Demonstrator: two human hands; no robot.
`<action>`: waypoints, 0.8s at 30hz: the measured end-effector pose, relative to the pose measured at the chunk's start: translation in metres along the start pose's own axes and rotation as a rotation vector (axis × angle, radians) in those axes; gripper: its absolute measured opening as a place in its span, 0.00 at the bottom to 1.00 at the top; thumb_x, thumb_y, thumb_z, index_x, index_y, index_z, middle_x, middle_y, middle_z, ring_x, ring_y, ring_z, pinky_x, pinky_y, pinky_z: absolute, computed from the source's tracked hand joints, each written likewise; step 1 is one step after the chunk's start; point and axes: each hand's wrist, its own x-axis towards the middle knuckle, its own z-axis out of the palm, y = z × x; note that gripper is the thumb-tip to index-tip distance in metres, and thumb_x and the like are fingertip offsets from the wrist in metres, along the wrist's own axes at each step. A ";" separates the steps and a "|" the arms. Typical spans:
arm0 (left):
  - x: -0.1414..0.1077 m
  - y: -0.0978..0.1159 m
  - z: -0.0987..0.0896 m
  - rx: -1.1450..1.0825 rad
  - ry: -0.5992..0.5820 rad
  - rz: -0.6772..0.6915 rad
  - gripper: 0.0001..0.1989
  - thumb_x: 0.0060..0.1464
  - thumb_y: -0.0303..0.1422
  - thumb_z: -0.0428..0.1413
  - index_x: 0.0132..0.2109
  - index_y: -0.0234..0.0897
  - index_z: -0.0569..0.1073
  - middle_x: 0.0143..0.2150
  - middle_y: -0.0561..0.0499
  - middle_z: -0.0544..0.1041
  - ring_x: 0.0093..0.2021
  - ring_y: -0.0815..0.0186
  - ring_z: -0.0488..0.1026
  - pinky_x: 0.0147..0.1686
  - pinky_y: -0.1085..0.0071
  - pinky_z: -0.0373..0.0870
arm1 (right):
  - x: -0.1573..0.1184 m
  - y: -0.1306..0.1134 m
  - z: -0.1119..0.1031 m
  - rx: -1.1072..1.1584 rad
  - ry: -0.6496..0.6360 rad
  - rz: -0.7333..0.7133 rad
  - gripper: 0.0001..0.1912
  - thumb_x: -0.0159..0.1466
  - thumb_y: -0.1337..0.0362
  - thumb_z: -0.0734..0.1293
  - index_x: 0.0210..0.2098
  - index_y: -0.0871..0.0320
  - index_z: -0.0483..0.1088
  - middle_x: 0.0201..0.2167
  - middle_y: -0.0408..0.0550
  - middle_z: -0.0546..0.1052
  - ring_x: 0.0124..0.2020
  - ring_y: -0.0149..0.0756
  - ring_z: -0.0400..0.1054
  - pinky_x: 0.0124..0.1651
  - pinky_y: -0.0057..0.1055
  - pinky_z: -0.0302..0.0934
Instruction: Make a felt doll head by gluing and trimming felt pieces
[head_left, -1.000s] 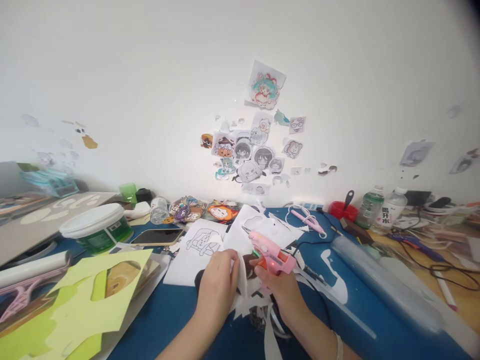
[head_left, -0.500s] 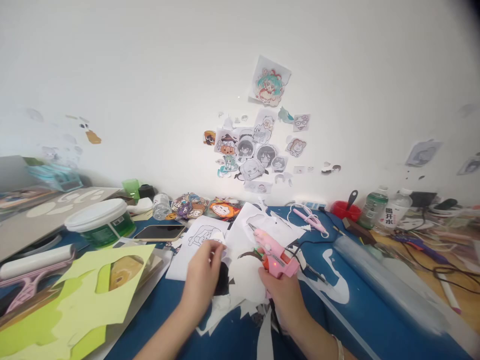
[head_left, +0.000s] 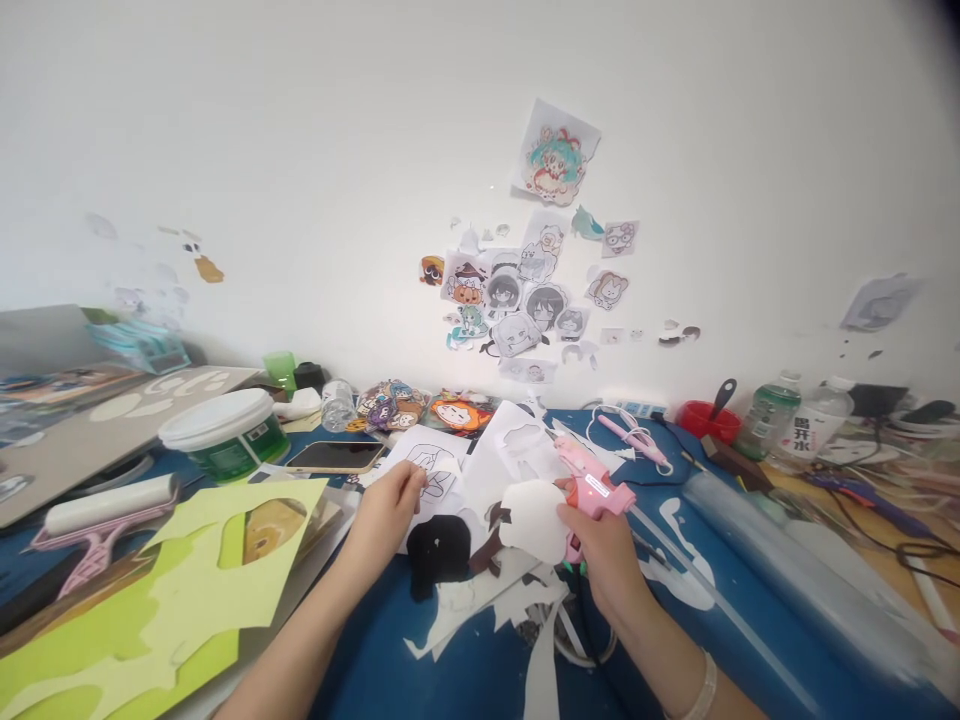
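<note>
My right hand (head_left: 606, 538) is wrapped around a pink hot glue gun (head_left: 589, 472), its nozzle pointing up and to the left. A rounded white cutout (head_left: 531, 522) with brown pieces (head_left: 487, 552) at its left edge lies against the fingers of this hand; I cannot tell whether they grip it too. My left hand (head_left: 391, 508) has its fingertips pinched together beside a line drawing on white paper (head_left: 429, 462); what is between them, if anything, does not show. A black paper cutout (head_left: 439, 548) rests just below and right of the left hand.
Yellow-green cut sheets (head_left: 217, 590) and a pink-handled roller (head_left: 112, 515) lie at left, near a white-lidded tub (head_left: 225, 432) and a phone (head_left: 336, 456). White scraps (head_left: 457, 605) are in front. A clear plastic roll (head_left: 780, 560) and bottles (head_left: 821, 425) stand or lie at right.
My right hand and the glue gun have moved right, with the white cutout also further right. My left hand has shifted slightly left and up, leaving the black cutout more exposed. The camera view has turned slightly.
</note>
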 end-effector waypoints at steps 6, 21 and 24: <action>0.001 0.000 0.004 -0.177 -0.136 -0.080 0.16 0.47 0.45 0.51 0.23 0.39 0.67 0.18 0.54 0.73 0.20 0.66 0.69 0.27 0.69 0.67 | -0.004 -0.007 0.000 -0.041 -0.013 -0.010 0.19 0.43 0.67 0.67 0.36 0.63 0.73 0.25 0.45 0.75 0.25 0.36 0.67 0.25 0.28 0.60; 0.004 -0.010 0.005 -0.397 -0.183 -0.189 0.19 0.42 0.44 0.58 0.37 0.33 0.73 0.23 0.52 0.77 0.27 0.63 0.75 0.36 0.62 0.73 | 0.002 -0.008 -0.001 -0.052 -0.001 -0.008 0.18 0.42 0.67 0.66 0.34 0.62 0.72 0.21 0.42 0.73 0.22 0.34 0.65 0.23 0.27 0.57; 0.005 -0.013 0.008 -0.413 -0.213 -0.192 0.21 0.43 0.43 0.56 0.41 0.33 0.72 0.24 0.51 0.77 0.28 0.62 0.76 0.36 0.61 0.74 | 0.001 -0.009 -0.001 -0.043 -0.009 -0.017 0.17 0.42 0.67 0.66 0.33 0.62 0.72 0.22 0.43 0.74 0.23 0.34 0.66 0.23 0.27 0.58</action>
